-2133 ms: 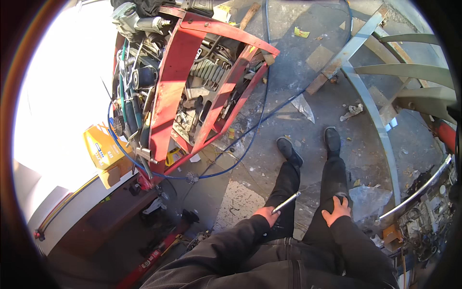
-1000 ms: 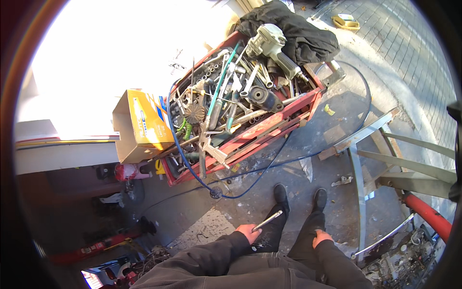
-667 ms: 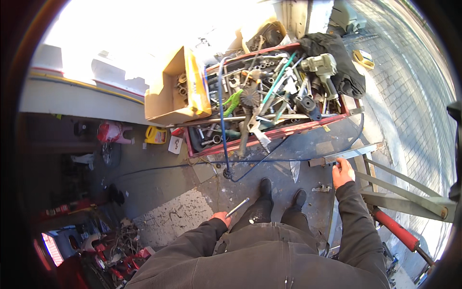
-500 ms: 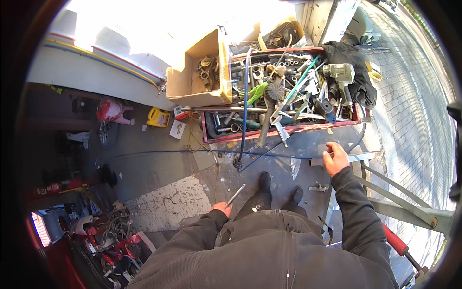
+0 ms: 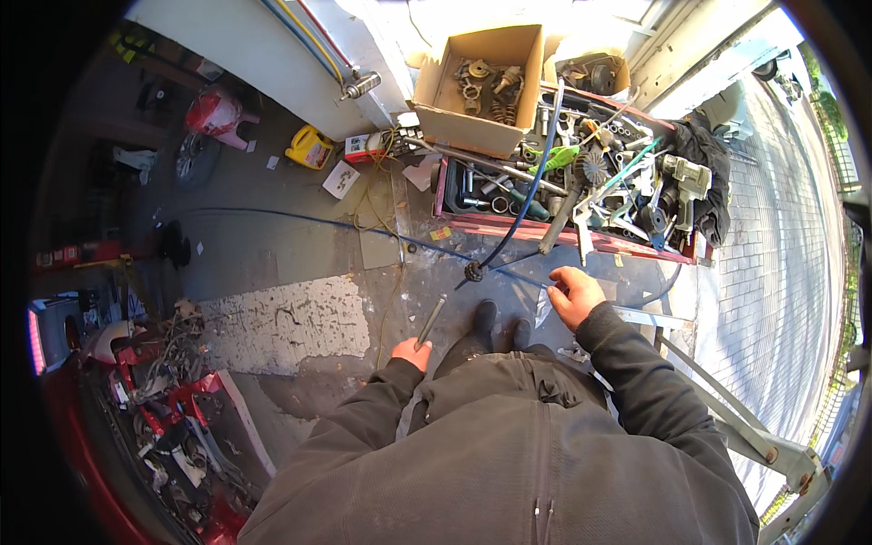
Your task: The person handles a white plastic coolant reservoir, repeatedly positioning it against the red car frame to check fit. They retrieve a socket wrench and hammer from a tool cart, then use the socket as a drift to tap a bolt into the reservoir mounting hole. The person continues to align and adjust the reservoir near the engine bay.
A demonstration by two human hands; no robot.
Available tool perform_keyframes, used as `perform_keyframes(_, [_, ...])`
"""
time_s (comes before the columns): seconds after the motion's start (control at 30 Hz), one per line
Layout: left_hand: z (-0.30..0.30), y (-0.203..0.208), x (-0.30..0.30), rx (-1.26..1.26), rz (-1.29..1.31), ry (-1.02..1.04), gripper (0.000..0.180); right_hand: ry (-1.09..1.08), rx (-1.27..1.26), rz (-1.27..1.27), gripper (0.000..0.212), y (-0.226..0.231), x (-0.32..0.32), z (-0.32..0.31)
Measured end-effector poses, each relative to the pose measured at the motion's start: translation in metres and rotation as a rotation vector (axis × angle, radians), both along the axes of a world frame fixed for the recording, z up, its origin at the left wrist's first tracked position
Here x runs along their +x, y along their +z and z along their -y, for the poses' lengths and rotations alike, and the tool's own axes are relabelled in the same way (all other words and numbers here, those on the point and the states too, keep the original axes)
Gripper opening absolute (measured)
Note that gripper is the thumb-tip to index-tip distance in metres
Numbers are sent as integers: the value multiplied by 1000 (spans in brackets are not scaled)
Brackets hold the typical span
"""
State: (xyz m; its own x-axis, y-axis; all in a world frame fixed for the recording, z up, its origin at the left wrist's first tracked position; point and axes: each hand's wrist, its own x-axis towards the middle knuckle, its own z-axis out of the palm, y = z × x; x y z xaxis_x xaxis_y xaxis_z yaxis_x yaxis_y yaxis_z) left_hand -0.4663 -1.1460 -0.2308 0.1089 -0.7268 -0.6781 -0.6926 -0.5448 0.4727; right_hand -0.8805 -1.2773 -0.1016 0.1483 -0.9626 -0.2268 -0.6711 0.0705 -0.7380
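Note:
My left hand (image 5: pixel 411 353) is closed around a slim silver metal bar (image 5: pixel 432 316), whose free end points up and away; whether it is an extension or a tool handle cannot be told. My right hand (image 5: pixel 578 298) hovers over the floor, just short of the red tool tray (image 5: pixel 554 227). Its fingers are loosely bent and apart, with nothing visible in them. Heaped in the tray are wrenches, sockets, green-handled pliers (image 5: pixel 556 158) and an impact wrench (image 5: pixel 688 178). A long-handled tool with a ribbed round head (image 5: pixel 590 169) leans over the tray's near edge.
A cardboard box (image 5: pixel 477 133) of metal parts sits behind the tray. A blue hose (image 5: pixel 318 220) crosses the floor. A yellow jug (image 5: pixel 309 147) stands farther left. A red vehicle with exposed parts (image 5: pixel 195 400) is at lower left. A grey metal frame (image 5: pixel 754 442) stands at my right.
My view has turned and shifted, so the tray and box appear farther right. My right hand is farther left in the picture; my left hand still grips the metal bar, now held more upright.

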Motion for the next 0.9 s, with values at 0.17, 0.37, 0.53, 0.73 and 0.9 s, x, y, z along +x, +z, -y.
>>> perform_keyframes(0.17, [-6, 22, -21, -98, -159, 271, 43, 239, 101, 81, 30, -13, 23, -11])
perform_keyframes(0.37, [-74, 18, -8, -30, -5, 383, 42, 510, 381, -273, 40, -63, -3, -34])
perform_keyframes(0.53, [-154, -24, 47, -7, 137, 613, 43, 616, 540, -343, 44, -105, -27, -66])
perform_keyframes(0.73, [-269, -82, 111, 191, 186, 809, 46, 908, 550, -490, 41, -108, 18, -52])
perform_keyframes(0.9, [-308, -97, 176, 334, 122, 652, 45, 693, 364, -497, 40, -108, 128, -16])
